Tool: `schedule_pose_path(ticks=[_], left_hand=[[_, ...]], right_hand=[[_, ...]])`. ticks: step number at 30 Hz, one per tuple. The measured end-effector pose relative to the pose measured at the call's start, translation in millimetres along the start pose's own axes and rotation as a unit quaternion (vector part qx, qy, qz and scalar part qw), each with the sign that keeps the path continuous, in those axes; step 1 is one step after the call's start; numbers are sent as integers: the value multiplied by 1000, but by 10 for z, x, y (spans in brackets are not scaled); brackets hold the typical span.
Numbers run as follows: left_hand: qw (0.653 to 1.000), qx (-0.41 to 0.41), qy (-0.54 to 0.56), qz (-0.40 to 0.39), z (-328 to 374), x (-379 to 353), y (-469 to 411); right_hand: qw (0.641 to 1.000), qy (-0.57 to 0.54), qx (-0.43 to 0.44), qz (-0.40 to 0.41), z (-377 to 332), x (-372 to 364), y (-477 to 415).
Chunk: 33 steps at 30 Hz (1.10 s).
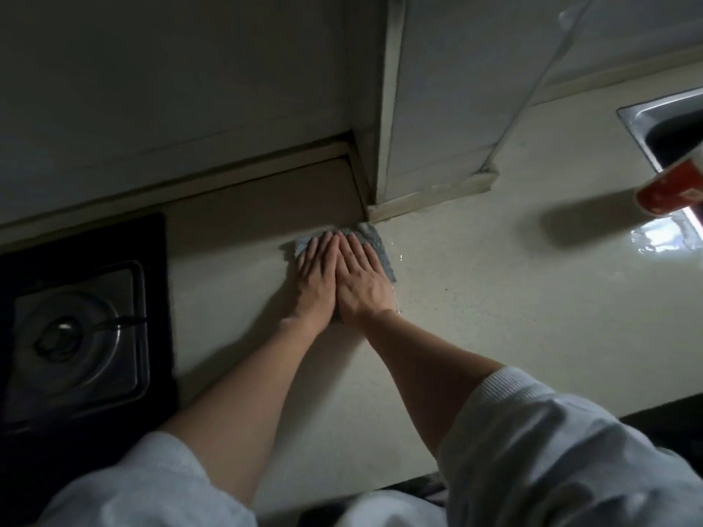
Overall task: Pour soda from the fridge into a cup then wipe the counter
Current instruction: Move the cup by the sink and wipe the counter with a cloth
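A grey cloth point(374, 245) lies flat on the pale counter point(494, 317), close to the corner of the back wall. My left hand point(317, 277) and my right hand point(361, 281) press on it side by side, palms down, fingers straight and touching each other. Small wet spots glint on the counter just right of the cloth. A red cup point(669, 194) stands at the right edge of the view, partly cut off, with a shiny wet patch point(665, 237) below it.
A black gas hob point(76, 336) with a burner fills the left side. A steel sink point(669, 123) sits at the far right. A wall column point(437, 108) juts out onto the counter behind the cloth.
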State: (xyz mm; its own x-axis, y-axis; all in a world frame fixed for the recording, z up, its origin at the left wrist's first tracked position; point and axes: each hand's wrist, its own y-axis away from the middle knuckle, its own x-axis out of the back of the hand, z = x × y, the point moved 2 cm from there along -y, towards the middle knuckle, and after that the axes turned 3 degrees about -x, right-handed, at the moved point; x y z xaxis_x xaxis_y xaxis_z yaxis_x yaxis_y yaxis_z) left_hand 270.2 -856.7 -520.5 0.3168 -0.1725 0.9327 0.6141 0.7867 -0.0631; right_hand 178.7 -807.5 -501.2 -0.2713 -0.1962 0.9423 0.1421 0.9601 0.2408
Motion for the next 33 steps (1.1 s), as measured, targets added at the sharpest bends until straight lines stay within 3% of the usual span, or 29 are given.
schedule_pose_path(ticks=[9, 14, 26, 33], left_hand=[[999, -49, 18, 11, 428, -145, 202], [999, -5, 19, 27, 290, -109, 685], [994, 92, -13, 55, -791, 469, 2018], [990, 100, -40, 93, -753, 468, 2277]], right_hand=[[998, 22, -50, -13, 209, 1, 463], [1000, 4, -3, -29, -85, -84, 711], [992, 4, 123, -19, -1641, -523, 1101], [990, 2, 141, -23, -1679, -620, 1253]])
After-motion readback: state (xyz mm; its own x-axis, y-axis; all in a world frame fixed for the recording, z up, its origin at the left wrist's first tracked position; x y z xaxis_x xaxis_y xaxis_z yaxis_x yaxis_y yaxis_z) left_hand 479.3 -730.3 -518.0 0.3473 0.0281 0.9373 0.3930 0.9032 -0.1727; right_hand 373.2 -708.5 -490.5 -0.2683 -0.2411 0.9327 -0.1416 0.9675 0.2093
